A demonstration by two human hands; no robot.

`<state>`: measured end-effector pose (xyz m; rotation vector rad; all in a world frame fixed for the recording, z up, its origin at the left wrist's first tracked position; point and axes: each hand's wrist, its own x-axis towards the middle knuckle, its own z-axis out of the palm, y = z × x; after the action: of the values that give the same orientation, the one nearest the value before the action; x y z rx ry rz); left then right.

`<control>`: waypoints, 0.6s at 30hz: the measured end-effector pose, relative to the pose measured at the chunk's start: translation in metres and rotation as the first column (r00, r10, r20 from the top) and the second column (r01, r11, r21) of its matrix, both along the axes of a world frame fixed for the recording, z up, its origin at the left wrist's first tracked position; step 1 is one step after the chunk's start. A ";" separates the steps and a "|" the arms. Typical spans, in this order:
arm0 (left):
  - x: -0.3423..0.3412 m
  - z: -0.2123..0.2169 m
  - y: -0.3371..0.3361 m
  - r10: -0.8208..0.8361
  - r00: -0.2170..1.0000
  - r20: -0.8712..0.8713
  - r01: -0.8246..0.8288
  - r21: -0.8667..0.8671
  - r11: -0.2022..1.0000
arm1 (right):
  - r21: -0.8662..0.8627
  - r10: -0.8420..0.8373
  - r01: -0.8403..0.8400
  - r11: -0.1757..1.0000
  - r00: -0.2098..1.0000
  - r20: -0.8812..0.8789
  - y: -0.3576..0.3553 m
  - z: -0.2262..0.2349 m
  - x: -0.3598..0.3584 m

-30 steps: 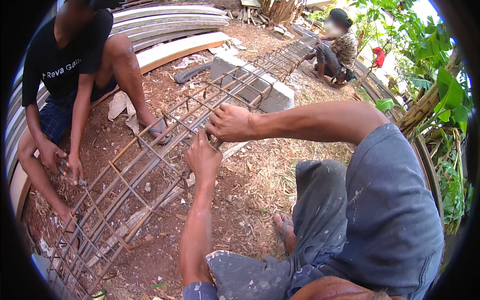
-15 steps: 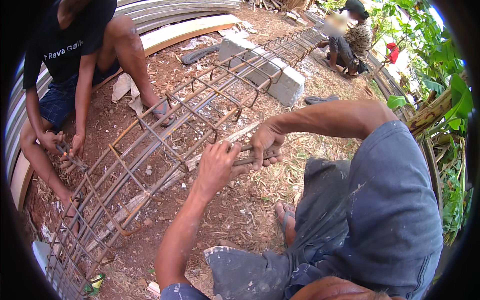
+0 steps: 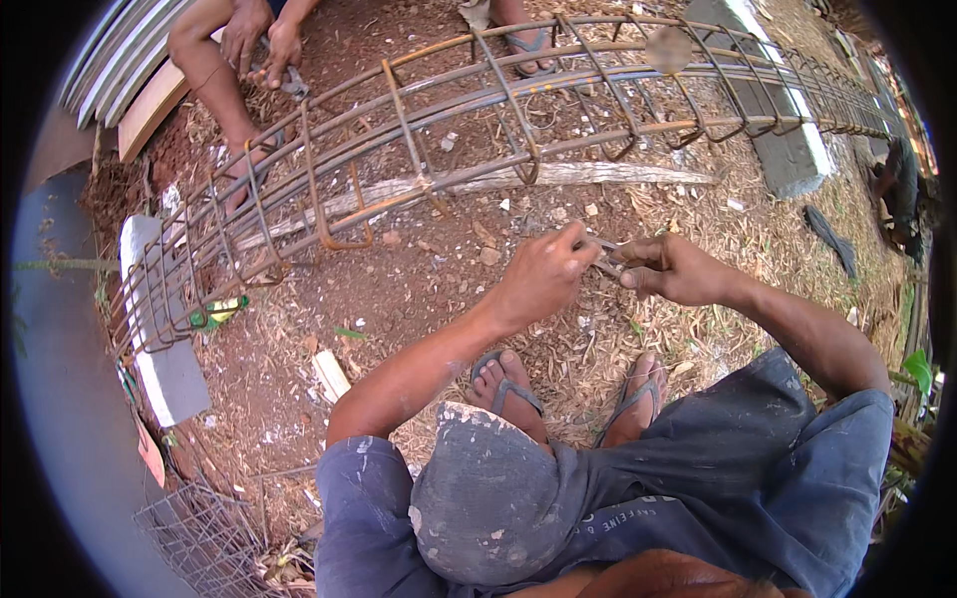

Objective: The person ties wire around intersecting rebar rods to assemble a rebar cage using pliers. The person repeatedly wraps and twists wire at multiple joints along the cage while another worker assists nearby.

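My left hand [image 3: 551, 267] is closed in front of the rebar cage, its fingers pinched at one end of a dark metal hand tool that looks like pincers [image 3: 604, 261]. At the other end my right hand [image 3: 678, 269] grips it with thumb and fingers. The tool's jaws are mostly covered by my fingers, and any wire there is too small to make out. Both hands are apart from the long rusty rebar cage [image 3: 429, 186], which runs across the far side with its square stirrups.
Concrete blocks [image 3: 167, 374] [image 3: 797, 159] support the cage at left and right. Across it, a co-worker's hands [image 3: 261, 45] hold pincers [image 3: 294, 84]. A wooden plank [image 3: 598, 173] lies beneath. Wire mesh [image 3: 199, 528] lies at lower left; my sandalled feet [image 3: 508, 389] stand below my hands.
My view has turned, so the cage now runs across the top and the left block shows. My hands still hold the tool together, now in front of my body, with the right forearm lower.
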<state>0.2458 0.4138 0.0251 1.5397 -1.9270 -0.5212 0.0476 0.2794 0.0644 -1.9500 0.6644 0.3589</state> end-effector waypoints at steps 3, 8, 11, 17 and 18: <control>0.026 0.011 0.018 0.178 0.962 -0.206 -0.162 0.093 0.982 | 0.035 -0.100 0.095 0.995 0.975 0.198 0.012 -0.011 0.017; 0.106 0.032 0.026 0.539 0.811 0.230 -0.493 -0.229 0.839 | 0.224 -0.361 0.363 0.905 0.931 -0.047 0.010 -0.059 0.046; 0.128 0.032 0.030 0.564 0.785 0.256 -0.578 -0.026 0.815 | 0.491 -0.544 0.535 0.687 0.827 -0.141 0.031 -0.070 0.091; 0.135 0.007 0.030 0.537 0.830 0.155 -0.533 -0.069 0.843 | 0.768 -0.695 0.487 0.417 0.715 -0.076 0.065 -0.099 0.158; 0.137 0.007 0.031 0.516 0.844 0.143 -0.513 -0.063 0.856 | 0.810 -0.723 0.452 0.374 0.689 -0.051 0.068 -0.098 0.169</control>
<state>0.3827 0.4449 0.0324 2.0357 -1.5133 -0.1441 0.2171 0.3475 -0.0331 -0.7721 0.7832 -0.1483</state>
